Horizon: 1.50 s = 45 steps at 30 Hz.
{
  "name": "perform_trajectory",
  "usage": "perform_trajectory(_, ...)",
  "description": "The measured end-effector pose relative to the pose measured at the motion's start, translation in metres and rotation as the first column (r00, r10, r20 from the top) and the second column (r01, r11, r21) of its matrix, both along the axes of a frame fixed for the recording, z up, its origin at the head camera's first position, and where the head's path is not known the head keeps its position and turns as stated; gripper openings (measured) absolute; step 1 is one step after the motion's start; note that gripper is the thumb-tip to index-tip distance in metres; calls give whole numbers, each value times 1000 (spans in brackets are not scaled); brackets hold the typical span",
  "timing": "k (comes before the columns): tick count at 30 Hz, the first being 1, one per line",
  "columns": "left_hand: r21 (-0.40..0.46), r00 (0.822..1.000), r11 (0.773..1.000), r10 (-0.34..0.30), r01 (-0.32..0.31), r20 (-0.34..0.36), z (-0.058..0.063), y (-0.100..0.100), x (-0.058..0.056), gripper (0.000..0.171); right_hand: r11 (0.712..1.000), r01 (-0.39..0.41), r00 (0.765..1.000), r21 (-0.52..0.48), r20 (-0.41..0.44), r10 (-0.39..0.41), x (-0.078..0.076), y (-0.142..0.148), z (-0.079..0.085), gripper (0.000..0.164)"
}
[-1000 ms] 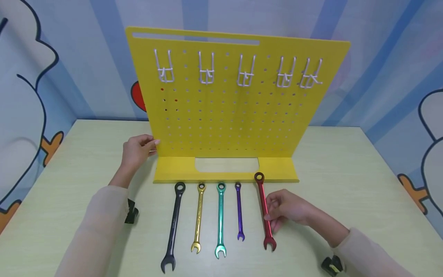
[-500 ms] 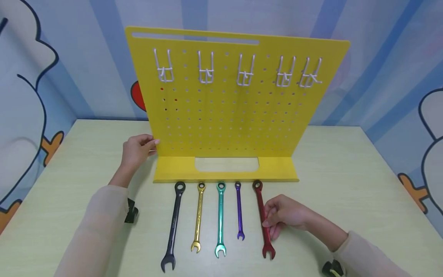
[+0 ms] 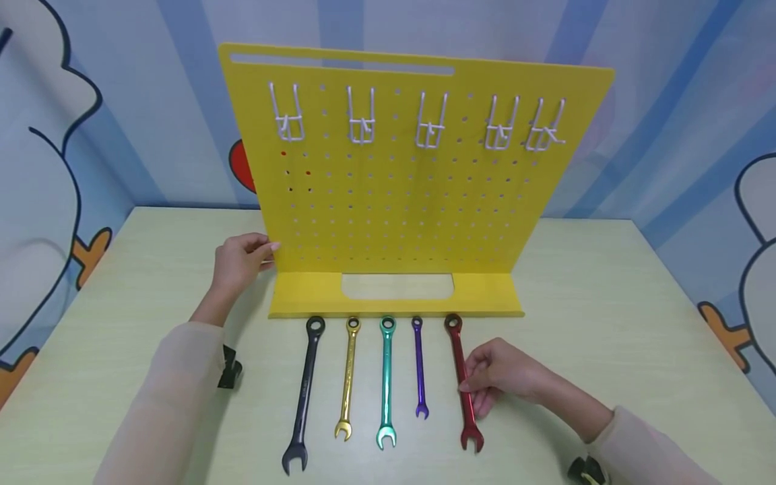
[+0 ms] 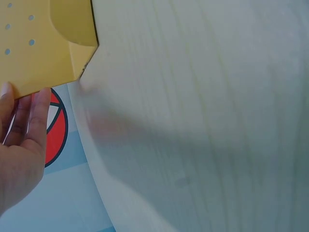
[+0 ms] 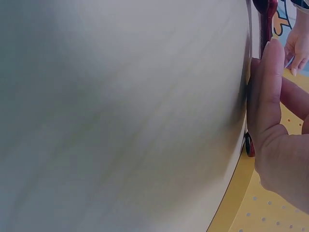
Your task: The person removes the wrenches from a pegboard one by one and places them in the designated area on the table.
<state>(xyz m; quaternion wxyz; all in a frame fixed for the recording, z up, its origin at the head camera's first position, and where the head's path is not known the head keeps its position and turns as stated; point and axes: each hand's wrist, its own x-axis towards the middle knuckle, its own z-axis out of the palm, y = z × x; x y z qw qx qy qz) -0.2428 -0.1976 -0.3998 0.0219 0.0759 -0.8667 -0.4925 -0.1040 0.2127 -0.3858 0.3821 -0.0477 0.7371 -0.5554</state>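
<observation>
My left hand (image 3: pixel 238 267) pinches the left edge of a yellow pegboard (image 3: pixel 400 215); in the left wrist view the thumb lies on its front and the fingers (image 4: pixel 38 116) reach behind. On the right, my right hand (image 3: pixel 506 374) grips the red combination wrench (image 3: pixel 459 353) at mid-handle, thumb on the near side. That wrench lies with its ring end up by the board's base and its open end toward me. To its left lie a purple wrench (image 3: pixel 419 370), a green wrench (image 3: pixel 386 384), a gold wrench (image 3: pixel 348 380) and a black wrench (image 3: pixel 305 391), roughly in a row.
Several white wire hooks hang along the upper pegboard, from the leftmost hook (image 3: pixel 289 124) to the rightmost hook (image 3: pixel 544 128). The board's base (image 3: pixel 306 296) has a cut-out and sits just beyond the ring ends. A pale wooden table (image 3: pixel 606 303) runs back to a blue patterned wall (image 3: pixel 412 27).
My right hand has drawn the red wrench toward me, so its ring end no longer overlaps the base and lines up with the others. The left hand has stayed on the board's edge.
</observation>
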Motion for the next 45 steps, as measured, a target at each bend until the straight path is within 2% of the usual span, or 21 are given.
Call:
perform_trajectory(2,-9,1000,1000,3,-3,3,7,3,4,30,1000,-2,1000,8,-10,2,0,0,1,8)
perform_trajectory(4,-15,1000,1000,5,-6,-11,6,3,4,31,1000,-5,1000,6,-19,5,0,1,1,11)
perform_trajectory(10,-71,997,997,13,-18,-73,-33,-13,-19,35,1000,-7,1000,-7,-24,6,0,2,2,12)
perform_trajectory(12,-70,997,997,10,-16,-76,-40,-16,-24,36,1000,-13,999,-12,-31,12,0,2,2,11)
perform_trajectory(23,-81,998,996,22,-26,-51,-41,-15,-23,31,999,-5,995,33,-98,8,-7,13,1,13)
perform_trajectory(24,-46,999,999,6,-7,-38,-36,-14,-21,29,999,-1,994,38,-109,6,-8,15,2,13)
perform_trajectory(30,-55,999,998,-4,2,-38,-34,-13,-20,32,994,80,982,76,-178,-66,-22,28,10,20)
perform_trajectory(31,-96,999,995,6,-10,-46,-37,-13,-21,36,991,100,978,84,-191,-83,-25,30,12,23)
perform_trajectory(33,-86,1000,996,-4,2,-26,-22,-8,-12,37,985,140,968,103,-225,-114,-29,33,16,27)
perform_trajectory(36,-65,999,997,-46,47,16,9,2,8,37,971,195,946,137,-288,-149,-35,38,22,32)
perform_trajectory(39,-90,993,991,-97,104,72,33,9,24,42,958,244,919,153,-352,-178,-41,43,27,36)
perform_trajectory(41,-125,984,983,-121,137,128,41,10,30,50,948,273,897,162,-398,-190,-43,47,28,38)
perform_trajectory(45,-209,961,955,-166,212,219,43,8,38,60,930,311,838,194,-517,-172,-45,56,28,44)
